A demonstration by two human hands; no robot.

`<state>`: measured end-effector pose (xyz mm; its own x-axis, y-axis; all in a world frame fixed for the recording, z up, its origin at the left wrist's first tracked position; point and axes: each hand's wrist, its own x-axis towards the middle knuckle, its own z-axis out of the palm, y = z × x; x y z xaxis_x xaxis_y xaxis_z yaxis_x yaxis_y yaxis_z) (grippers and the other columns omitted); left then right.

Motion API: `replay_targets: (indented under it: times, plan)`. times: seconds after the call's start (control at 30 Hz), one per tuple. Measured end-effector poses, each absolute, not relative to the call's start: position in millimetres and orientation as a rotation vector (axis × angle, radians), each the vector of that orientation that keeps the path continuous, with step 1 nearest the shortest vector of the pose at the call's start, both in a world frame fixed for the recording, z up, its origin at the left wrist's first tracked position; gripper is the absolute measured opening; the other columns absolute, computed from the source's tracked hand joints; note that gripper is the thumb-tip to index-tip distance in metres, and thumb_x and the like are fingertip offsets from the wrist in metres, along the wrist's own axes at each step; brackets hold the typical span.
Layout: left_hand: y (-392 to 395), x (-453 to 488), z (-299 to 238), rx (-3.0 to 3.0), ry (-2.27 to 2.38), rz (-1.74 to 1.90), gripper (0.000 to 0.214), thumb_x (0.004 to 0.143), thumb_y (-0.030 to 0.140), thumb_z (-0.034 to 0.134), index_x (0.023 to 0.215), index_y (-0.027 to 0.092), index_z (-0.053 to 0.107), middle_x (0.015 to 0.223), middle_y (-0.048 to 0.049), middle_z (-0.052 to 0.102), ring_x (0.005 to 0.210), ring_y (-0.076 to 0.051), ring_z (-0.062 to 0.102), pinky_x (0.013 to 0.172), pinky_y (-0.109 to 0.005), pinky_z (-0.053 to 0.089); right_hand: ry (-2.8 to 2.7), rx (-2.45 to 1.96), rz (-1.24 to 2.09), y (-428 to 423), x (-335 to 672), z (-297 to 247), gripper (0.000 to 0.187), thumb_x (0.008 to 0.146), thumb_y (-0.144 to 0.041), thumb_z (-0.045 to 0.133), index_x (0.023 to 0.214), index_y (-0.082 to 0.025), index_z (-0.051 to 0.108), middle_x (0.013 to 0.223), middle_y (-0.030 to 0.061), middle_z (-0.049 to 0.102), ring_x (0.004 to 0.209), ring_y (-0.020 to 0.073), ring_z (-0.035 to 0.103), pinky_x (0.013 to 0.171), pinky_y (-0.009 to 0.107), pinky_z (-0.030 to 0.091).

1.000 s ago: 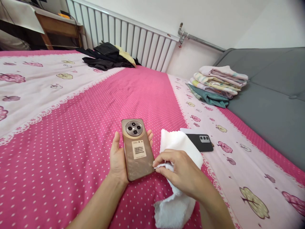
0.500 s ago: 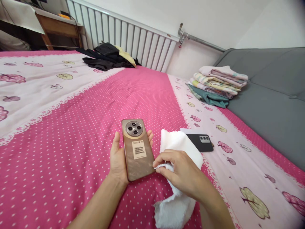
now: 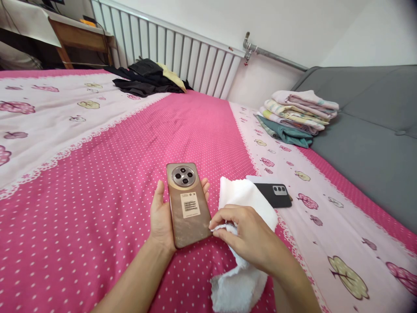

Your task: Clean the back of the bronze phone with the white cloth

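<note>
A gold-brown smartphone [image 3: 190, 226] lies back side up across my left hand [image 3: 163, 224]. Its round camera module faces up at the far end, and a label with barcodes is stuck on its back. My left thumb rests along one edge and fingertips show past the other. My right hand [image 3: 249, 234] pinches a white cloth [image 3: 243, 289] between thumb and fingers, close to the phone's lower right corner. The cloth drapes behind and below that hand. Partly covered by it, a black phone [image 3: 273, 194] lies on the bed, with something pale beneath.
The bed has a pink dotted cover [image 3: 130, 174]. A stack of folded fabrics [image 3: 296, 115] sits by the grey headboard [image 3: 368, 104]. Dark clothes [image 3: 146, 78] lie near the white radiator [image 3: 176, 45]. A wooden desk [image 3: 80, 39] stands at the far left.
</note>
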<state>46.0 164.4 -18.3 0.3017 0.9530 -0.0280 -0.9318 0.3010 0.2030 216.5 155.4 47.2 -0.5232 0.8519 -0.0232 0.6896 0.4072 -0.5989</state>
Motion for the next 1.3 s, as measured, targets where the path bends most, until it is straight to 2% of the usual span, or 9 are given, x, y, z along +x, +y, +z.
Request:
replay_targets:
  times: [1.3]
  plan:
    - [162.7, 46.4, -15.4, 0.138, 0.195, 1.242, 0.079, 0.077, 0.060, 0.039, 0.132, 0.003, 0.037, 0.126, -0.0208, 0.051, 0.116, -0.032, 0.047, 0.098, -0.044, 0.036, -2.390, -1.348, 0.816, 154.3, 216.1, 47.7, 0.014, 0.075, -0.012, 0.056, 0.077, -0.023, 0.065, 0.080, -0.0023, 0.065, 0.077, 0.0141, 0.057, 0.073, 0.027, 0.041]
